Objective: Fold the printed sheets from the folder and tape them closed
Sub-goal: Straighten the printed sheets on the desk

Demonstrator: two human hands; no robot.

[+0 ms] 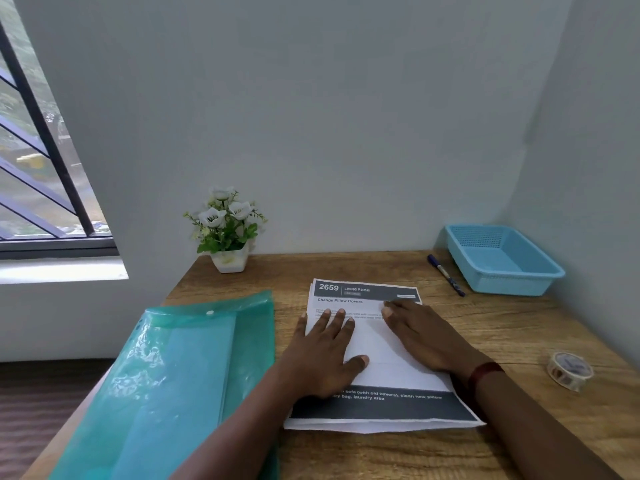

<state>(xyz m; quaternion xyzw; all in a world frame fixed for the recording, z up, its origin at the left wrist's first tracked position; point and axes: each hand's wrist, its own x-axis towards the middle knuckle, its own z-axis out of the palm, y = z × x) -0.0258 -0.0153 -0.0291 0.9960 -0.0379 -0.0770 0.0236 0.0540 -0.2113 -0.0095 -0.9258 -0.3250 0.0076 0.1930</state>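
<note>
A stack of printed sheets [377, 355] lies on the wooden desk [485, 327], with a dark header reading 2659 at its far end and a dark band near me. My left hand [323, 351] lies flat on the stack's left half, fingers spread and straight. My right hand [422, 336] presses flat on the right half, fingers pointing away from me. A translucent green folder [180, 379] lies to the left of the sheets, hanging over the desk's left edge. A roll of patterned tape [569, 370] sits on the desk at the right.
A blue plastic basket [502, 259] stands in the back right corner, with a blue pen [446, 274] beside it. A small white pot of flowers [228, 233] stands at the back left against the wall. A barred window [41, 168] is at the left.
</note>
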